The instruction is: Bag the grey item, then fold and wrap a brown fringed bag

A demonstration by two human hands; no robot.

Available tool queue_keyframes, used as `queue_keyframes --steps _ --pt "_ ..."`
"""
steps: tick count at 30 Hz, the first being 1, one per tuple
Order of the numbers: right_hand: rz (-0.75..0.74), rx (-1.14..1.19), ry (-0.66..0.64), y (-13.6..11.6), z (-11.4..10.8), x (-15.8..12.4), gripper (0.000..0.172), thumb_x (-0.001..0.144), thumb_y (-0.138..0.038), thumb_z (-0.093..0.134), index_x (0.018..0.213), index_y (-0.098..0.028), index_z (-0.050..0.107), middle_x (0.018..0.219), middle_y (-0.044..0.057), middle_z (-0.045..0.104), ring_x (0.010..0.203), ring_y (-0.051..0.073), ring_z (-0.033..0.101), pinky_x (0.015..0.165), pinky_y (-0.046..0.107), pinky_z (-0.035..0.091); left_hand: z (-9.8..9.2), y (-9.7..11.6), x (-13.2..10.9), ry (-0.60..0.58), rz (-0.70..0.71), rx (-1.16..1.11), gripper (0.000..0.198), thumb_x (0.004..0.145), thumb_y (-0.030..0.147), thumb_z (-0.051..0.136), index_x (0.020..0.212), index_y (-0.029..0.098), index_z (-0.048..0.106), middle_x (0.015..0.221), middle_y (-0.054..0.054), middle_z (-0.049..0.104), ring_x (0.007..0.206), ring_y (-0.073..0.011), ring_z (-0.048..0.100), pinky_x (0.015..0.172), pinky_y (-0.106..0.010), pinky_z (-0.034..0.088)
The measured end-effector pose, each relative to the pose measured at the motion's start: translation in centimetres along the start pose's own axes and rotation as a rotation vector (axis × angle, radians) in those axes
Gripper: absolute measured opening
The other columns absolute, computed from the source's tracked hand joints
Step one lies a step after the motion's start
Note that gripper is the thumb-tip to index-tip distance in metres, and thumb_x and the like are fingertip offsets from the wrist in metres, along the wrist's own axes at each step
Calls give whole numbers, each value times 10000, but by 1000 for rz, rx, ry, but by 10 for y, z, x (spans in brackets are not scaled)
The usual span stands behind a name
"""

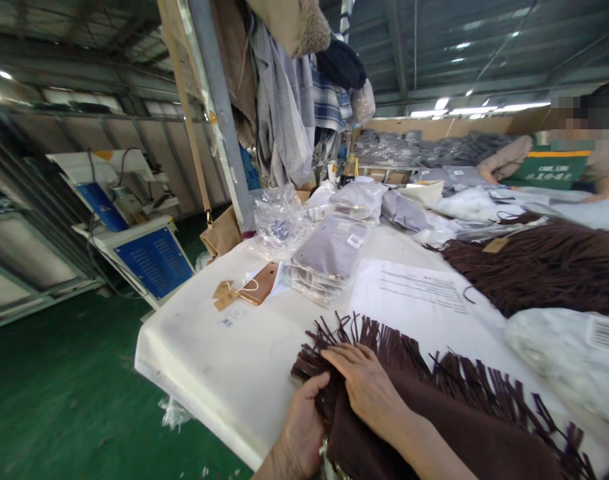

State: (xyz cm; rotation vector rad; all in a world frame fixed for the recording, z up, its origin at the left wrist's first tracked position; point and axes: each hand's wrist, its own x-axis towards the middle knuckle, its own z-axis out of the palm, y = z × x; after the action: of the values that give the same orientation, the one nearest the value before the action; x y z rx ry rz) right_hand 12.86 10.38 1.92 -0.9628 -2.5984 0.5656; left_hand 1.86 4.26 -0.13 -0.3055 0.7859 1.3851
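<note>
A dark brown fringed cloth (434,407) lies along the front right of the white table, its fringe pointing up and away. My left hand (304,427) grips the cloth's near left edge, thumb up, with its fingers partly under the fabric. On top of the same corner rests my right hand (361,383), its fingers stretched out over the base of the fringe. Something pale and shiny shows beneath the cloth beside my left hand; I cannot make it out.
Past the cloth are a printed sheet (414,293), stacked bagged grey items (329,247), brown tags (259,283), more brown fringe (544,260) and a plastic-wrapped bundle (569,360). Garments (284,100) hang from a post. A person (514,157) is behind at the right.
</note>
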Motion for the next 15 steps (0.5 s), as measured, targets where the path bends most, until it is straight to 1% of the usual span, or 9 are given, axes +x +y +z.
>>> queue_keyframes --steps 2,3,6,8,10,12,13,14,15 --pt "-39 22 52 -1 1 0 652 686 21 298 1264 -203 500 1295 21 541 1221 153 442 1057 399 329 1 1 1 -4 25 -6 185 787 104 498 787 67 680 707 -93 707 854 -237 672 910 -370 481" --pt "-32 1 119 1 1 -4 638 693 16 292 1258 -190 503 1287 34 546 1202 146 464 1041 379 361 2 1 1 -25 14 -1 179 783 116 511 788 63 681 710 -96 706 856 -243 672 913 -374 480" --pt "-48 -164 366 8 -1 -33 443 792 -64 336 1160 -163 563 1147 62 634 1059 140 577 893 286 488 1 2 2 -117 -50 6 187 756 162 537 802 55 683 751 -111 709 879 -262 665 929 -392 471" --pt "-152 -352 493 11 -1 -60 310 842 -165 406 1090 -153 591 1055 57 679 967 146 627 807 256 512 1 4 5 -165 -58 8 202 726 189 551 812 64 684 797 -111 712 909 -269 657 944 -400 460" --pt "-295 -551 584 12 3 -81 248 849 -230 438 998 -156 623 956 39 713 865 153 664 736 266 507 0 6 8 -203 -29 49 226 694 222 567 822 78 684 843 -108 713 947 -275 644 961 -406 448" --pt "-385 -694 631 9 9 -93 236 845 -236 429 917 -168 644 875 19 728 769 158 683 672 298 495 1 7 10 -234 19 155 284 668 278 579 844 80 681 883 -118 709 990 -292 625 974 -425 436" --pt "-398 -731 642 7 12 -96 239 842 -217 421 893 -172 649 859 13 730 744 160 686 651 308 492 3 8 10 -246 36 243 334 667 319 573 870 75 678 912 -131 704 1018 -305 611 982 -442 427" --pt "-396 -747 657 5 15 -97 244 837 -190 412 876 -174 653 851 11 731 735 161 688 642 314 494 5 8 8 -254 62 368 390 682 359 552 913 68 671 952 -145 695 1053 -315 591 994 -459 412" --pt "-381 -743 665 4 17 -97 250 830 -160 408 871 -173 654 851 11 731 744 164 689 649 317 502 7 7 5 -278 119 566 449 718 395 512 985 63 654 1017 -157 677 1102 -317 561 1010 -474 392"
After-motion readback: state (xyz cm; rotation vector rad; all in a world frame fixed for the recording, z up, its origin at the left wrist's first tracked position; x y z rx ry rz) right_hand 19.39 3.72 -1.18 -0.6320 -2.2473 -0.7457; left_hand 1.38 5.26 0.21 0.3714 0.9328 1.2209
